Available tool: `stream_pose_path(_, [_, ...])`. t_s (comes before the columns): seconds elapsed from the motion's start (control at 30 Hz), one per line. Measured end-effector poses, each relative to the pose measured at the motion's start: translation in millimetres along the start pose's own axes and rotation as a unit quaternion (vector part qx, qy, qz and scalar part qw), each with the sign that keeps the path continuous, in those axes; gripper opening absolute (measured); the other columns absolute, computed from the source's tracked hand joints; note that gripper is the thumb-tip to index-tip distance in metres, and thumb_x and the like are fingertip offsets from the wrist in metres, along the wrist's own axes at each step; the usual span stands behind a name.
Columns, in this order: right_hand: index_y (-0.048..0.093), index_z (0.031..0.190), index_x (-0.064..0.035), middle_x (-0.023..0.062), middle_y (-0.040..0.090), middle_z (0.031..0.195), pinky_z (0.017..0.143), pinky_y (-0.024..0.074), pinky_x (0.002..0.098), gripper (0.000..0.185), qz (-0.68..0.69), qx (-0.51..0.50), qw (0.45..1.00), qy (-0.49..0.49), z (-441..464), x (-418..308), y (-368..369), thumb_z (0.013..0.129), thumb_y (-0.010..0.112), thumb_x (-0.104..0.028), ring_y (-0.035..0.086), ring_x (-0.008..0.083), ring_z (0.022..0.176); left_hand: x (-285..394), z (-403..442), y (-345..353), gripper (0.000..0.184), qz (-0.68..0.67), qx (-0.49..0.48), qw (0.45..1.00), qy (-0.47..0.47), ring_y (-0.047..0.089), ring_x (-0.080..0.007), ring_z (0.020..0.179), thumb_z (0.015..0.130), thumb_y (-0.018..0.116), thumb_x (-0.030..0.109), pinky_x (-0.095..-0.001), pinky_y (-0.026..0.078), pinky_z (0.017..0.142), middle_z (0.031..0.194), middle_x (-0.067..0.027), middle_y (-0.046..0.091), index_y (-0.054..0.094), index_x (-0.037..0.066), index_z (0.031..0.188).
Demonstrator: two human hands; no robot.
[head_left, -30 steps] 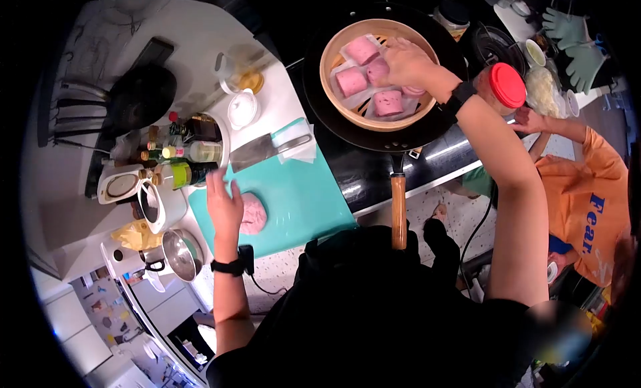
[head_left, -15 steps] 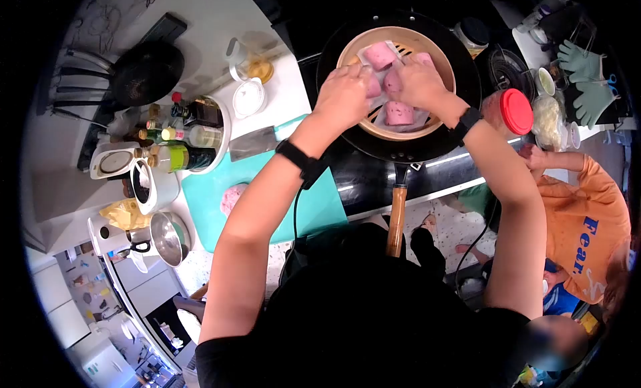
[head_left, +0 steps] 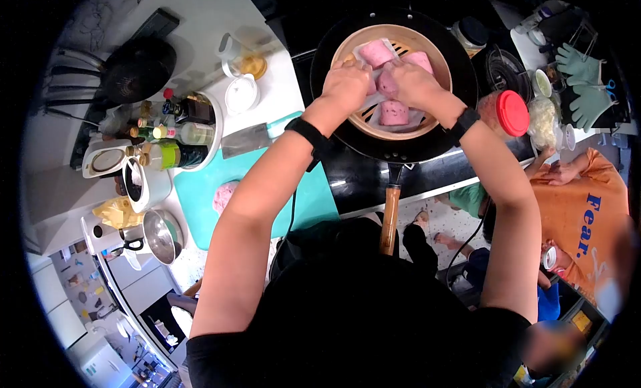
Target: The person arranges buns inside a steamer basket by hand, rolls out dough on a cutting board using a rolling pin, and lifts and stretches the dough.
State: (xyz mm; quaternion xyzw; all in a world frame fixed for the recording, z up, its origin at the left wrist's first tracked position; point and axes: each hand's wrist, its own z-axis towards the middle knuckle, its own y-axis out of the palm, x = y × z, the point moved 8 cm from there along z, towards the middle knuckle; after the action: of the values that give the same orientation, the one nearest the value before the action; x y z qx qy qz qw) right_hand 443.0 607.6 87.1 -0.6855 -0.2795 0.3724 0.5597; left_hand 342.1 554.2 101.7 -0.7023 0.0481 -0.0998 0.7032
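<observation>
A round bamboo steamer (head_left: 439,49) sits in a black wok (head_left: 463,68) with a wooden handle. Several pink dough pieces lie in it on white paper, among them one (head_left: 378,53) at the back and one (head_left: 394,112) at the front. My left hand (head_left: 347,84) is closed at the steamer's left side, against a dough piece partly hidden by the fingers. My right hand (head_left: 412,83) has its fingers bent together at the middle dough piece (head_left: 386,85). On the teal mat (head_left: 294,181) rests a pink dough lump (head_left: 226,196), beside a cleaver (head_left: 244,141).
A red-lidded jar (head_left: 511,113) stands right of the wok. Bottles (head_left: 197,134), a white tub (head_left: 241,94) and a metal bowl (head_left: 162,236) are on the left. A person in an orange shirt (head_left: 577,221) is at the right, near green gloves (head_left: 579,62).
My left hand has gone from above the mat to the steamer's left side. My right hand has shifted toward the middle dough piece. The orange-shirted person has changed arm position.
</observation>
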Motion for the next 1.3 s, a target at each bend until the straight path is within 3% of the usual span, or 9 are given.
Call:
stream_pose_path(0.07, [0.057, 0.125, 0.0026, 0.0232, 0.061, 0.131, 0.101, 0.0499, 0.0428, 0.052, -0.001, 0.033, 0.999, -0.034, 0, -4, -9, 0.080, 0.076, -0.016, 0.060, 0.0376, 0.121, 8, -8, -16, 0.025, 0.007, 0.132, 0.991, 0.018, 0.062, -0.0269, 0.113, 0.084, 0.062, 0.010, -0.0386, 0.043, 0.099, 0.111, -0.0115, 0.069, 0.070, 0.005, 0.107])
stream_pose_path(0.2, [0.054, 0.131, 0.0005, 0.0234, 0.058, 0.135, 0.104, 0.0484, 0.0438, 0.057, 0.057, 0.007, 0.998, -0.006, 0, -2, -11, 0.078, 0.074, -0.008, 0.059, 0.0392, 0.122, 25, -19, -27, 0.030, -0.027, 0.044, 0.998, 0.024, 0.059, -0.0263, 0.120, 0.080, 0.068, 0.010, -0.0413, 0.043, 0.098, 0.123, -0.0126, 0.065, 0.067, 0.005, 0.109])
stream_pose_path(0.43, [0.047, 0.146, -0.0013, 0.0267, 0.045, 0.149, 0.104, 0.0491, 0.0426, 0.072, 0.053, -0.053, 0.997, -0.002, -2, 0, -3, 0.081, 0.077, -0.012, 0.056, 0.0404, 0.127, 16, -18, -18, 0.041, -0.026, 0.116, 0.993, 0.015, 0.061, -0.0297, 0.116, 0.081, 0.068, 0.011, -0.0438, 0.043, 0.100, 0.117, -0.0145, 0.066, 0.059, 0.004, 0.121])
stream_pose_path(0.57, [0.045, 0.146, 0.0005, 0.0276, 0.051, 0.143, 0.103, 0.0495, 0.0414, 0.077, 0.076, 0.007, 0.995, -0.068, 1, 1, -20, 0.080, 0.079, -0.016, 0.056, 0.0396, 0.126, 12, -13, -25, 0.044, -0.054, 0.147, 0.987, 0.025, 0.062, -0.0320, 0.115, 0.081, 0.070, 0.012, -0.0457, 0.044, 0.099, 0.117, -0.0163, 0.067, 0.059, 0.001, 0.122])
stream_pose_path(0.67, [0.044, 0.147, 0.0009, 0.0288, 0.058, 0.133, 0.104, 0.0478, 0.0407, 0.081, 0.080, -0.123, 0.989, 0.027, -3, 5, -28, 0.077, 0.082, -0.017, 0.057, 0.0386, 0.126, 11, -2, -22, 0.042, -0.076, 0.100, 0.992, 0.030, 0.062, -0.0327, 0.116, 0.082, 0.071, 0.013, -0.0451, 0.045, 0.100, 0.118, -0.0175, 0.068, 0.062, 0.001, 0.122])
stream_pose_path(0.73, [0.055, 0.134, 0.0044, 0.0266, 0.062, 0.128, 0.103, 0.0479, 0.0400, 0.062, 0.093, -0.078, 0.993, 0.008, -1, 9, -29, 0.079, 0.076, -0.016, 0.059, 0.0374, 0.122, 15, 5, -22, 0.042, -0.092, 0.072, 0.993, 0.030, 0.062, -0.0333, 0.116, 0.082, 0.070, 0.014, -0.0451, 0.045, 0.101, 0.118, -0.0177, 0.069, 0.063, 0.002, 0.122])
stream_pose_path(0.87, [0.050, 0.141, 0.0014, 0.0264, 0.061, 0.131, 0.107, 0.0443, 0.0406, 0.074, 0.055, -0.027, 0.998, -0.019, 0, 22, -5, 0.079, 0.082, -0.024, 0.056, 0.0377, 0.127, 21, 20, -7, 0.047, -0.071, 0.020, 0.997, 0.008, 0.064, -0.0348, 0.113, 0.081, 0.072, 0.015, -0.0453, 0.045, 0.100, 0.113, -0.0177, 0.072, 0.064, 0.004, 0.126])
stream_pose_path(0.93, [0.060, 0.127, 0.0033, 0.0244, 0.067, 0.119, 0.100, 0.0485, 0.0416, 0.047, 0.024, 0.099, 0.990, -0.095, -12, 11, -23, 0.084, 0.070, -0.012, 0.062, 0.0397, 0.115, 24, 22, -5, 0.041, -0.060, 0.023, 0.998, 0.003, 0.065, -0.0312, 0.114, 0.082, 0.068, 0.015, -0.0453, 0.044, 0.101, 0.112, -0.0159, 0.072, 0.067, 0.005, 0.122])
stream_pose_path(1.3, [0.069, 0.106, 0.0014, 0.0238, 0.068, 0.102, 0.087, 0.0538, 0.0421, 0.028, 0.249, 0.082, 0.965, 0.019, -4, 45, -29, 0.082, 0.055, -0.002, 0.067, 0.0378, 0.100, 35, 35, -7, 0.040, -0.077, -0.022, 0.997, -0.021, 0.065, -0.0292, 0.116, 0.078, 0.077, 0.022, -0.0409, 0.045, 0.104, 0.115, -0.0164, 0.072, 0.070, 0.004, 0.113])
